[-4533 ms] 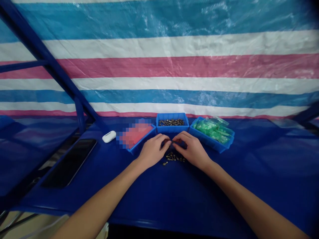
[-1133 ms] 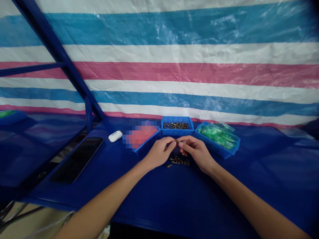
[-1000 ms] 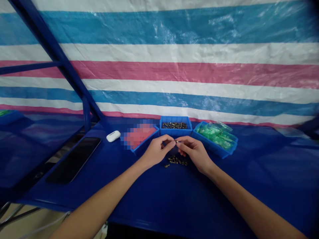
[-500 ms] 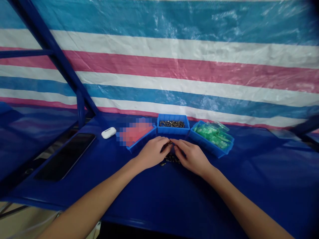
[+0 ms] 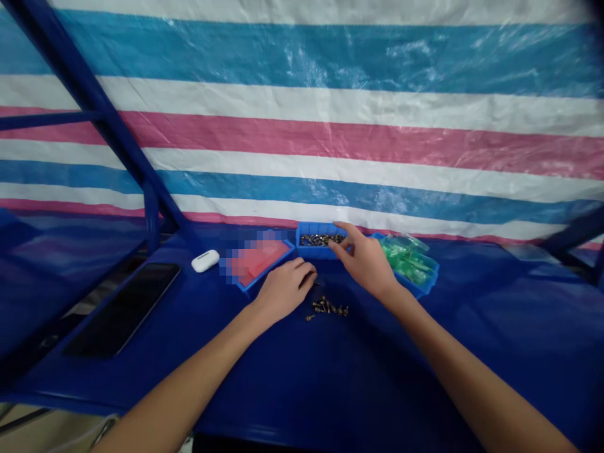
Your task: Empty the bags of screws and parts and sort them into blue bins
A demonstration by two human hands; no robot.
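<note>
My right hand (image 5: pixel 370 260) is at the front right of a blue bin (image 5: pixel 318 252) of small metal screws (image 5: pixel 321 240). Its thumb and index finger are spread apart, and I see nothing between them. My left hand (image 5: pixel 284 288) rests low over the table, just right of the bin with the pinkish-red contents. Its fingers are curled together, and whatever they hold, if anything, is too small to make out. In front of both hands lies a loose pile of brass-coloured screws (image 5: pixel 329 307), with a single screw (image 5: pixel 309 318) slightly to its left.
Left of centre, a blue bin (image 5: pixel 271 269) holds pinkish-red pieces (image 5: pixel 259 258), partly pixelated. Another bin (image 5: pixel 425 287) on the right contains green-marked plastic bags (image 5: pixel 409 261). A white earbud case (image 5: pixel 205 260) and a dark phone (image 5: pixel 127 308) lie to the left on the blue table (image 5: pixel 292 384).
My hands have come apart. The right one has moved up and away to the screw bin and opened, while the left has stayed near its place. The screw pile is now uncovered.
</note>
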